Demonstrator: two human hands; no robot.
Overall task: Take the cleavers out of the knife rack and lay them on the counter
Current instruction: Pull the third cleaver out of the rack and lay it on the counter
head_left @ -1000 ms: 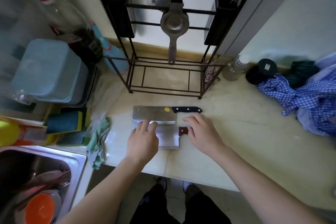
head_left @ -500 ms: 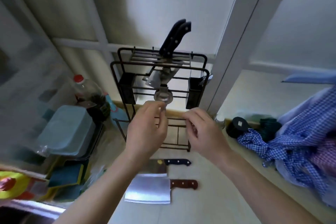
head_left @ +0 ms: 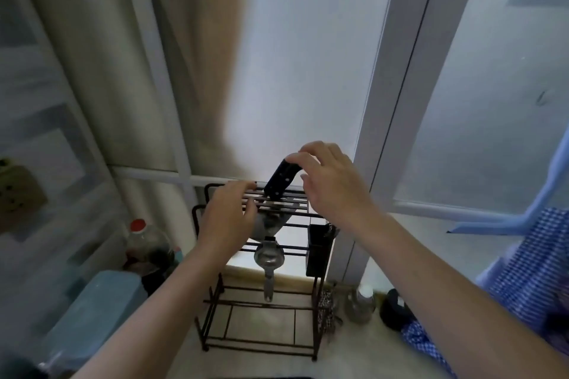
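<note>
A black wire knife rack (head_left: 209,286) stands on the counter against the window. One cleaver (head_left: 280,180) sits in its top slots, its black handle sticking up at a slant and its steel blade showing under the bars. My right hand (head_left: 331,181) is at the handle's upper end, index fingertip on top and thumb beside it. My left hand (head_left: 228,218) lies with fingers spread on the rack's top bars, left of the handle. The cleavers laid on the counter are out of view.
A metal squeezer (head_left: 269,258) hangs in the rack's middle and a black holder (head_left: 318,249) on its right side. To the left are a red-capped bottle (head_left: 138,226) and a teal box (head_left: 101,301). To the right are a small bottle (head_left: 363,298) and a blue checked cloth (head_left: 523,286).
My view has tilted up from the counter to the rack's top. Both hands rose from the laid cleavers to the rack. The right hand has reached the black handle.
</note>
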